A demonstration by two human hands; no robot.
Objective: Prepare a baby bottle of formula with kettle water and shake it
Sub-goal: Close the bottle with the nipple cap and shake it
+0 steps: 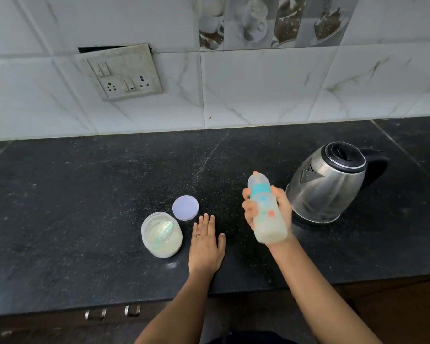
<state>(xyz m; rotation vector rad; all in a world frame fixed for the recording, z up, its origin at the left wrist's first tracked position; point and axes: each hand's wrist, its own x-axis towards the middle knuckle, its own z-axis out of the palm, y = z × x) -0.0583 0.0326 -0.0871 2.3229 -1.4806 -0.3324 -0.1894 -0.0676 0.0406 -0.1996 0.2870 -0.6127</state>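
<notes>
I see the baby bottle (265, 209) held above the counter (85, 194), tilted, capped, with pale milky liquid pooled at its lower end; its outline is blurred. My right hand (271, 212) is wrapped around its middle. My left hand (206, 244) lies flat and spread on the counter, gripping nothing. Just beside it the formula jar (161, 235) stands uncovered, holding whitish powder and what looks like a scoop. Its lid (185, 208) lies near, behind it. The steel kettle (328, 182) sits right of the bottle, lid down; I cannot tell what it holds.
</notes>
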